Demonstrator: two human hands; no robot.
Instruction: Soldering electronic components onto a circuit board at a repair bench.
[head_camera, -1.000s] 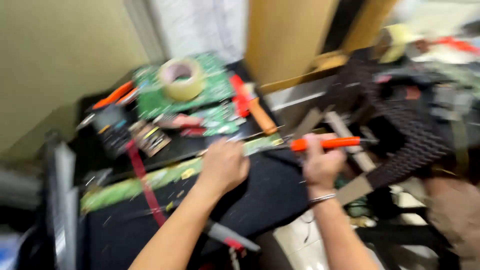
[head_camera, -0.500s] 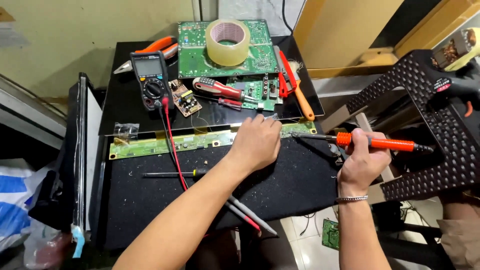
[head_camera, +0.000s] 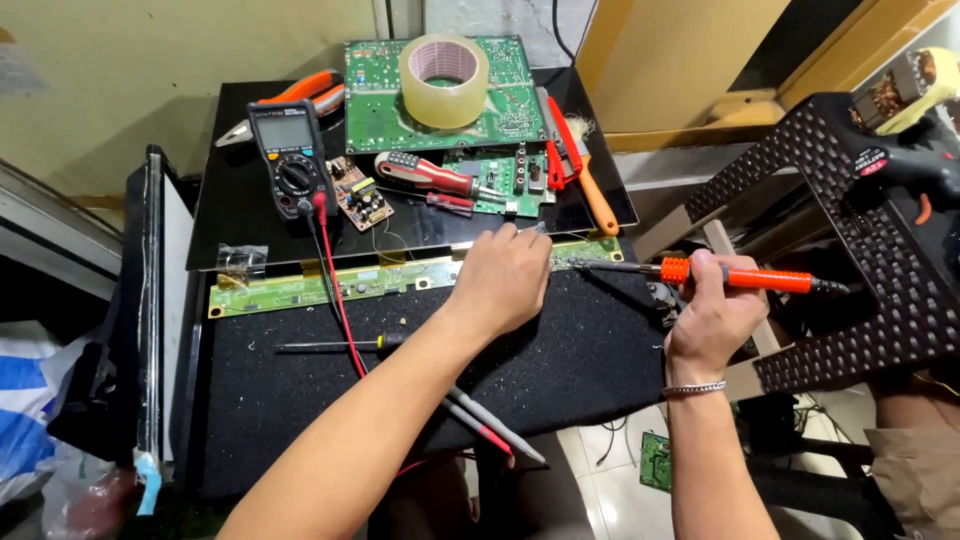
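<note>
— Where are the hands right now?

— The left hand (head_camera: 505, 275) rests palm-down on the long green circuit strip (head_camera: 330, 287) that lies across the black padded tabletop (head_camera: 560, 370), fingers curled at the strip's right end; whether they pinch anything there, I cannot tell. The right hand (head_camera: 712, 318) is clenched around the orange handle of a soldering iron (head_camera: 700, 272), its dark tip pointing left toward the strip's end, just beside the left fingers.

— What could go wrong from here?

— I'd judge the closeness the main risk: a slip of the tip could touch the left fingertips or drag across neighbouring contacts on the strip. The strip is thin and long, so if the left hand lets up it could shift under the tip.

— Anything else nearby?

— The red lead (head_camera: 338, 300) from the multimeter (head_camera: 290, 158) crosses the strip, and a stray move could snag it. A screwdriver (head_camera: 335, 346) lies on the pad. Farther back sit a larger green board (head_camera: 380, 100), a roll of tape (head_camera: 444, 80) and pliers (head_camera: 300, 92), well apart.
</note>
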